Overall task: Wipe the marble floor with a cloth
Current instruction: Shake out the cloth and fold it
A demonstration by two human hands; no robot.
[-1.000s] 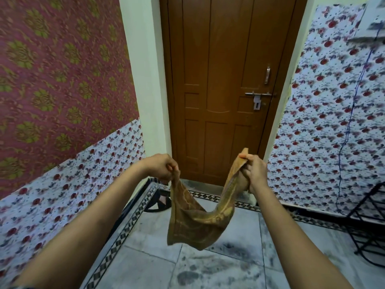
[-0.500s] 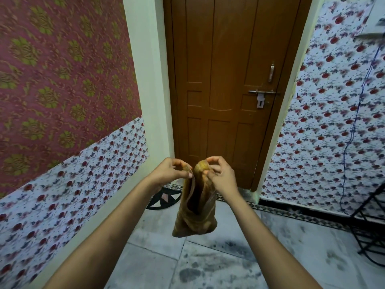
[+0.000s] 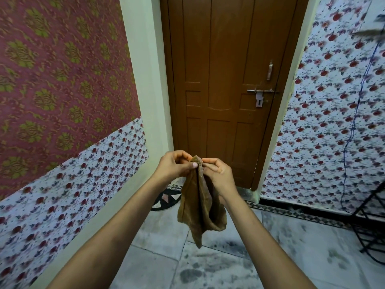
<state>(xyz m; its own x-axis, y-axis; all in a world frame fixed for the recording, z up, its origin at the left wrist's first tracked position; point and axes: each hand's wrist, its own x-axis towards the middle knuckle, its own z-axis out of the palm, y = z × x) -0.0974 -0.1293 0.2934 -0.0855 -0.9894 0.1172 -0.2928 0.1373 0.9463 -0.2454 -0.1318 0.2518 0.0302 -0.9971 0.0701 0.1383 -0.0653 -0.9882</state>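
Observation:
A brown cloth (image 3: 199,207) hangs folded in the air in front of me, its lower corner dangling well above the floor. My left hand (image 3: 174,166) pinches its top edge from the left. My right hand (image 3: 218,176) holds the same top edge from the right, fingers touching the left hand's. Below lies the grey marble floor (image 3: 218,268), with dark smudges and stains across its tiles.
A shut brown wooden door (image 3: 225,84) with a latch stands straight ahead. Patterned walls close in on the left and right. A black metal rack (image 3: 373,222) stands at the right edge, and a dark round mat (image 3: 164,200) lies by the door.
My hands, held apart with the cloth stretched between them, have come together. The cloth is now folded in half and hangs from both hands at one spot.

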